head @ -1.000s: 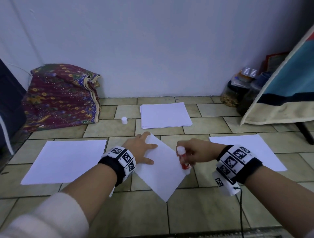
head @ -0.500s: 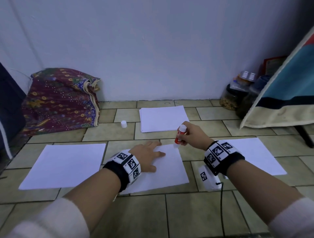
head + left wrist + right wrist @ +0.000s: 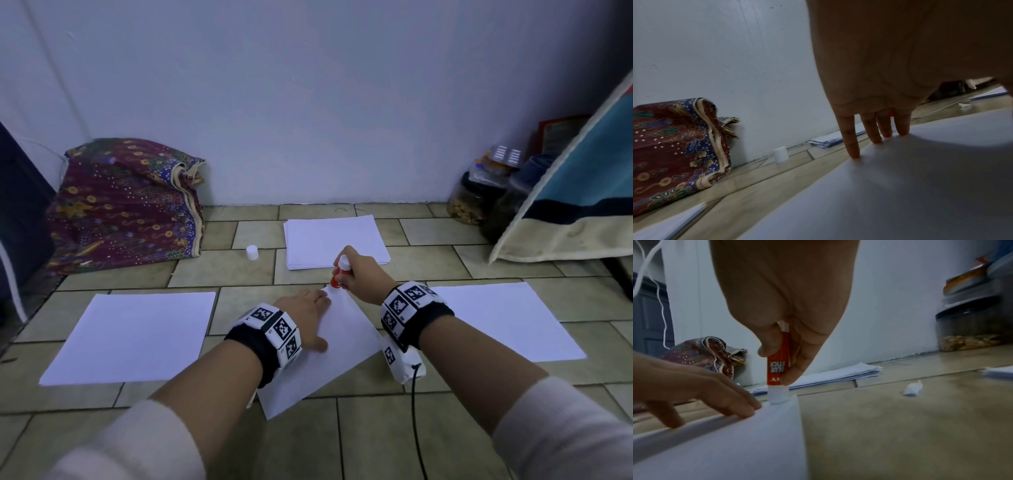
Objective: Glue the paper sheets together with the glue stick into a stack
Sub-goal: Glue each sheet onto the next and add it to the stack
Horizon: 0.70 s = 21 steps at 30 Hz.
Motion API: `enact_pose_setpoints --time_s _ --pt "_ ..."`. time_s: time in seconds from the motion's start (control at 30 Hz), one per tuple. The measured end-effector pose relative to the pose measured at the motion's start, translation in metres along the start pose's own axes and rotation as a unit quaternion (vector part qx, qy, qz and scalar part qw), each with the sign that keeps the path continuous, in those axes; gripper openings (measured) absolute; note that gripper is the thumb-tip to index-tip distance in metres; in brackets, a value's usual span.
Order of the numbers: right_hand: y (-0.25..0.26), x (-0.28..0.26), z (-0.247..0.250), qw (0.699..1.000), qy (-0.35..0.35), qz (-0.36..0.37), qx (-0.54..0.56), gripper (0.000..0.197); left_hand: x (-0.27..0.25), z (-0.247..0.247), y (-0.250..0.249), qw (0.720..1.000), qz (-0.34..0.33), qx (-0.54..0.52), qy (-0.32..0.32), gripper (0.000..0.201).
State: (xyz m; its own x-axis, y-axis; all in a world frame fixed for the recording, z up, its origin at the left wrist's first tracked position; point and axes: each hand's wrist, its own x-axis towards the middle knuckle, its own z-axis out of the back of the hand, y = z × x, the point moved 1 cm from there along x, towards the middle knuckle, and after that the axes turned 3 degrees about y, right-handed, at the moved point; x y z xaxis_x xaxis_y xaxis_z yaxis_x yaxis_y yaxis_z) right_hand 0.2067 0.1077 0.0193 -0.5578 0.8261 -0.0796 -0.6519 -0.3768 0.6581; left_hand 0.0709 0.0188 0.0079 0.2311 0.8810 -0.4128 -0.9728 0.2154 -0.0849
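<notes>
The sheet (image 3: 329, 346) lies skewed on the floor (image 3: 394, 442), the left hand (image 3: 305, 318) pressing flat on it. At its far corner, the right hand (image 3: 359, 274) grips the glue stick (image 3: 340, 272), tip down touching paper. Judging by this, stroke inward from that corner with light pressure, fingers (image 3: 853, 146) pinning close beside the tip.

The paper sheet (image 3: 342, 339) is matt, smooth and white. The glue stick (image 3: 778, 368) has a glossy red plastic body and a white end. Behind the sheet, the floor (image 3: 376, 438) is dull beige tile with dark grout; the cushion (image 3: 126, 202) is patterned cloth.
</notes>
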Motion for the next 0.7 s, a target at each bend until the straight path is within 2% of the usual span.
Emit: enact_pose_setpoints --time_s 0.3,0.47,0.57,0.7 --pt "-0.005 -0.026 0.019 0.985 0.134 0.042 -0.096 0.019 0.002 -0.002 0.002 1.000 -0.004 0.001 0.004 0.088" --pt "-0.014 -0.055 0.029 0.979 0.179 0.018 -0.101 0.020 0.003 -0.002 0.001 1.000 -0.007 0.019 0.014 0.087" --pt "-0.013 -0.063 0.033 0.975 0.187 0.024 -0.113 0.020 0.004 0.002 0.002 0.999 -0.025 0.009 0.040 0.086" --pt "-0.011 -0.065 0.038 0.965 0.221 0.020 -0.139 0.017 0.004 0.006 0.004 0.996 -0.033 0.048 0.074 0.080"
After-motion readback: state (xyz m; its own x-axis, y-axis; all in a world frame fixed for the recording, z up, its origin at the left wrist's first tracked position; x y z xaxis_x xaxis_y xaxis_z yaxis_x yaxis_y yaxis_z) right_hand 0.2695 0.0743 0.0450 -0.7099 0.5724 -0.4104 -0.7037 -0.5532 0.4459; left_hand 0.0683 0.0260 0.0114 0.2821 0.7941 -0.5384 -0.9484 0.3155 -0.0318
